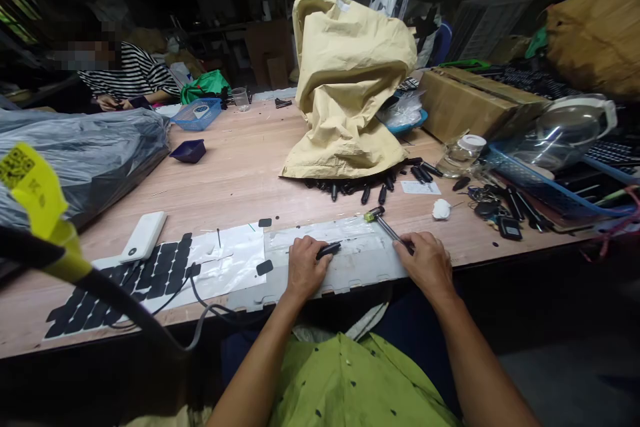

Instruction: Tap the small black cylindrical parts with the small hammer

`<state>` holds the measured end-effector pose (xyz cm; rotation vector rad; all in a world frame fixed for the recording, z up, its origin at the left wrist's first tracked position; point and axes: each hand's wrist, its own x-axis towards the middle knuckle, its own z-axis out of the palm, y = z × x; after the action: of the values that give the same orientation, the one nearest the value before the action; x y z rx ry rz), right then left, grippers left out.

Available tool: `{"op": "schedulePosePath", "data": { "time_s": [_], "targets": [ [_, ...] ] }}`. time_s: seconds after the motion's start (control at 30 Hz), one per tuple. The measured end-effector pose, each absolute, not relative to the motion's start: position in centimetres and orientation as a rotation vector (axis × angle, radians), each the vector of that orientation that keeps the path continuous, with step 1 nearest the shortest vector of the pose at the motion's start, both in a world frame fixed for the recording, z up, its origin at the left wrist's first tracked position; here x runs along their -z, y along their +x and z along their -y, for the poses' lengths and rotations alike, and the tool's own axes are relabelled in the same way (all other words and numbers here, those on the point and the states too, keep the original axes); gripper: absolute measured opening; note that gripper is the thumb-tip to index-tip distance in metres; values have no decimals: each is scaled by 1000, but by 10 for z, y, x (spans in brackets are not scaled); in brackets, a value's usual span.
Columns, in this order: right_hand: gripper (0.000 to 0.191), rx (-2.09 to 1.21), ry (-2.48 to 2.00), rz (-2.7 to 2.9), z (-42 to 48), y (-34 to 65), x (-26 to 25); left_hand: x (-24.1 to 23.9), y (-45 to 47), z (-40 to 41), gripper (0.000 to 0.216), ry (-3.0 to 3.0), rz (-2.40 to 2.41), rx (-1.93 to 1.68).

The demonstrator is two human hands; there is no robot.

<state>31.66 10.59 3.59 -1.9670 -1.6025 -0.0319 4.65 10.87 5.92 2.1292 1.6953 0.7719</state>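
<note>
Wooden desk (235,173), seen from above. At far left lie one grey plastic bag (85,153) and one white power bank (143,235), beside one sheet of black keycaps (125,283). At centre, the left hand (303,267) is curled, thumb and fingers pinching one slim black bar (329,250) onto one pale grey plate (350,267). The right hand (425,263) is closed over the handle of one small hammer (383,221), whose head lies near the plate's far edge. The step probably goes best with the bar pinned level, fingertips clear of the head, and light taps. Behind stands one tan paper sack (345,80) with loose black bars (370,187) at its foot, more than ten and too crowded to count.
</note>
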Motion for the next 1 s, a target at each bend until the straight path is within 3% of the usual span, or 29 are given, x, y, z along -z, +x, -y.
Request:
{"op": "schedulePosePath", "data": {
  "time_s": [0.23, 0.47, 1.0],
  "targets": [
    [15, -10, -1781, 1499, -93, 301, -51, -61, 47, -111, 18, 2086, -1700, -765],
    [23, -670, -1641, 1444, -56, 270, -69, -65, 50, -119, 14, 1937, -1762, -708],
    [42, -342, -1472, 1742, -45, 238, -64, -68, 66, -124, 11, 1771, -1822, -813]
  ]
}}
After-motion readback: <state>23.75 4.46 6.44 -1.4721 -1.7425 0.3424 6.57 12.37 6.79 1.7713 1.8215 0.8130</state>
